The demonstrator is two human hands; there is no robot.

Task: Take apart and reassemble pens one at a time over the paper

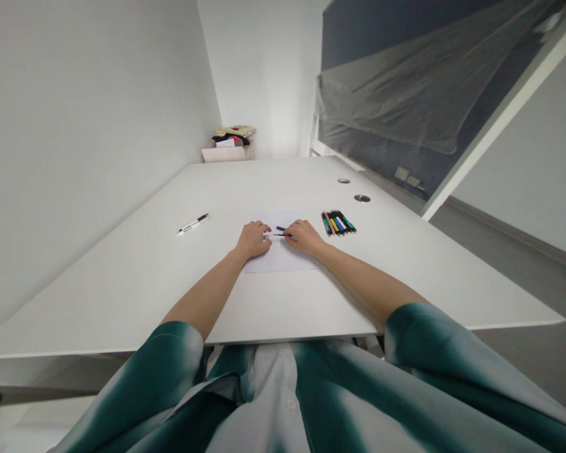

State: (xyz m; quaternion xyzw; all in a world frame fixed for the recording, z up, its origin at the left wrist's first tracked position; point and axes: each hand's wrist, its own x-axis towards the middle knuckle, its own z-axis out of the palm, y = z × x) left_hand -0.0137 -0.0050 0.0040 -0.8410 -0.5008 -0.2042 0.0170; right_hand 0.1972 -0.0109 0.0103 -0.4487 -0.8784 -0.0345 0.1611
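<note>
A white sheet of paper [283, 255] lies on the white table [170, 270] in front of me. My left hand [253, 239] rests on its left part with fingers curled, pinching something small and pale that I cannot make out. My right hand [303, 236] sits on the paper's right part, fingers closed around a thin dark pen [282, 234] whose tip points left toward the left hand. A short dark piece [280, 228], perhaps a cap, lies on the paper just beyond the pen.
A row of several coloured markers [338, 223] lies right of the paper. A white pen [193, 224] lies to the left. Two round cable holes [361, 198] sit farther back. A box with bags [229, 146] stands beyond the far edge. A plastic-wrapped board [405, 94] leans at right.
</note>
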